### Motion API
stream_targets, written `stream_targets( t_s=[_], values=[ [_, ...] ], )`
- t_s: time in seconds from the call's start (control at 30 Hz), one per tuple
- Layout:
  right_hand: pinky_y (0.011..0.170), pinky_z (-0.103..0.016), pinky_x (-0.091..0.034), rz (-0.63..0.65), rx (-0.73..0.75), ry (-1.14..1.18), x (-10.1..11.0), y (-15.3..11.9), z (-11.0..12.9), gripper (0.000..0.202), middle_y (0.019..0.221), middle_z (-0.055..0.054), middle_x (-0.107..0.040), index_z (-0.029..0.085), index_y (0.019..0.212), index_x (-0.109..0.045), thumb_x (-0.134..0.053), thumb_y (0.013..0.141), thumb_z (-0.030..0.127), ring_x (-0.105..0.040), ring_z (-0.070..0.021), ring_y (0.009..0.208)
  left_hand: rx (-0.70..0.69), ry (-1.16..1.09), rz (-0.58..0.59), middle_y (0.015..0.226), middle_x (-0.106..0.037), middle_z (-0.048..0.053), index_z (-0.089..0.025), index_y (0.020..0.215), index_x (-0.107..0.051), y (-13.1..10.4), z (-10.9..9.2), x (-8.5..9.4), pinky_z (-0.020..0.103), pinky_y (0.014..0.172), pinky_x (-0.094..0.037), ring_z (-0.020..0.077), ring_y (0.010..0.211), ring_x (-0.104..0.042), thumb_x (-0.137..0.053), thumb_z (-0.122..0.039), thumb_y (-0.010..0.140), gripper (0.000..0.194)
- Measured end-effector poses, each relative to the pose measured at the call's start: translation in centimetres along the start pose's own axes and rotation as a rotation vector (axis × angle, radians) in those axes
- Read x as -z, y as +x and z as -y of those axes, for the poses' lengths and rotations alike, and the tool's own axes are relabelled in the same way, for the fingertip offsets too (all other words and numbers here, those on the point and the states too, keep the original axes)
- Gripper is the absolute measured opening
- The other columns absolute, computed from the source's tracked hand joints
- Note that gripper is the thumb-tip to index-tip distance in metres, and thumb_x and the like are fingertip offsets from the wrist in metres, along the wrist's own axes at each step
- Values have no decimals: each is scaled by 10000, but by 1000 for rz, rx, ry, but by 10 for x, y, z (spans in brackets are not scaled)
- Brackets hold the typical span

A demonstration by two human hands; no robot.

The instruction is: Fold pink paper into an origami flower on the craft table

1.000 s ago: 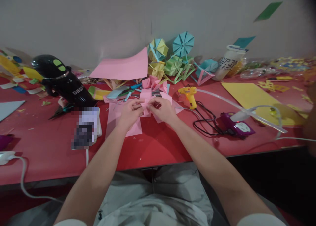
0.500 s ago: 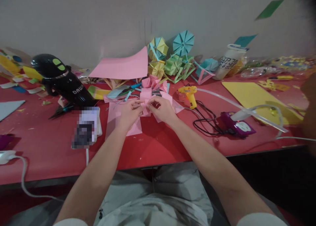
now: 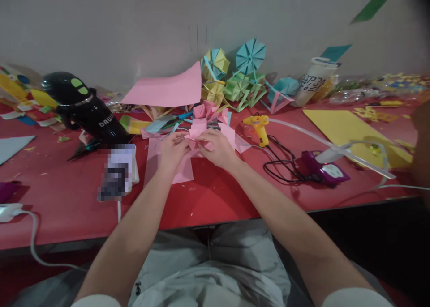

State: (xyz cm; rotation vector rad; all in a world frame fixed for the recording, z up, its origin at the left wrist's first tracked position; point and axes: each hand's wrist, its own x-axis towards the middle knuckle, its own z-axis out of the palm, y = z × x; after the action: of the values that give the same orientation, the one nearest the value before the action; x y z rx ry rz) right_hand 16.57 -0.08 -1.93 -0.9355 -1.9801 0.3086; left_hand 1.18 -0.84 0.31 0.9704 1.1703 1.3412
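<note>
2 hands (image 3: 196,148) pinching small pink paper (image 3: 193,140), yellow glue gun (image 3: 258,129) nearby, red table (image 3: 215,199)

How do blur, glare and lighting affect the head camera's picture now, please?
Head view: dim, fairly flat light; a soft sheen on the glossy black figure; the upper right corner falls dark; the phone screen is pixelated; pink paper detail between the left hand and right hand is soft.

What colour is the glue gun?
The glue gun is yellow; it shows best in the head view.
</note>
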Motion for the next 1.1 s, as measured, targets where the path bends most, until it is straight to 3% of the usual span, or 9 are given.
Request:
stream_targets(
  t_s=[0.23,0.5,0.63,0.8,0.97,1.1],
  values=[
    [859,-370,-450,0,-109,29,6,2,5,218,894,-53,-669,209,809,-629,-491,741,55,-582,-209,887,105,-159,84,709,-607,-9,-174,761,-546,-2,-6,0,270,686,-536,108,648,-617,-732,-259,674,222],
    [796,-337,-502,-91,-108,169,11,1,4,194,925,-66,-640,213,799,-571,-438,754,78,-599,-188,900,224,-103,80,739,-629,-13,-153,908,-604,-5,-9,-1,210,616,-490,69,595,-575,-617,53,555,410],
    [756,-325,-511,-187,-119,256,13,0,4,206,957,-67,-632,213,812,-548,-422,716,81,-604,-184,926,231,-114,181,655,-618,-35,-158,856,-650,-4,-7,1,187,557,-461,65,552,-559,-610,59,526,397],
    [791,-342,-510,-203,-197,368,10,2,4,136,929,-62,-636,214,803,-495,-500,695,131,-613,-179,894,239,-73,281,673,-659,-11,-155,811,-666,-4,-6,3,215,607,-491,105,623,-609,-725,-17,541,309],
    [766,-329,-517,-239,-341,448,6,3,-6,178,942,-56,-641,220,849,-472,-578,706,223,-617,-170,861,182,-113,211,752,-700,22,-142,821,-670,-1,-3,4,226,648,-509,119,674,-643,-765,-53,558,293],
    [785,-341,-516,-135,-360,437,6,2,-12,218,993,-66,-651,207,931,-565,-556,714,226,-617,-193,934,153,-147,175,773,-707,23,-146,846,-668,0,-3,2,229,668,-508,130,714,-655,-783,-40,544,341]
  ],
)
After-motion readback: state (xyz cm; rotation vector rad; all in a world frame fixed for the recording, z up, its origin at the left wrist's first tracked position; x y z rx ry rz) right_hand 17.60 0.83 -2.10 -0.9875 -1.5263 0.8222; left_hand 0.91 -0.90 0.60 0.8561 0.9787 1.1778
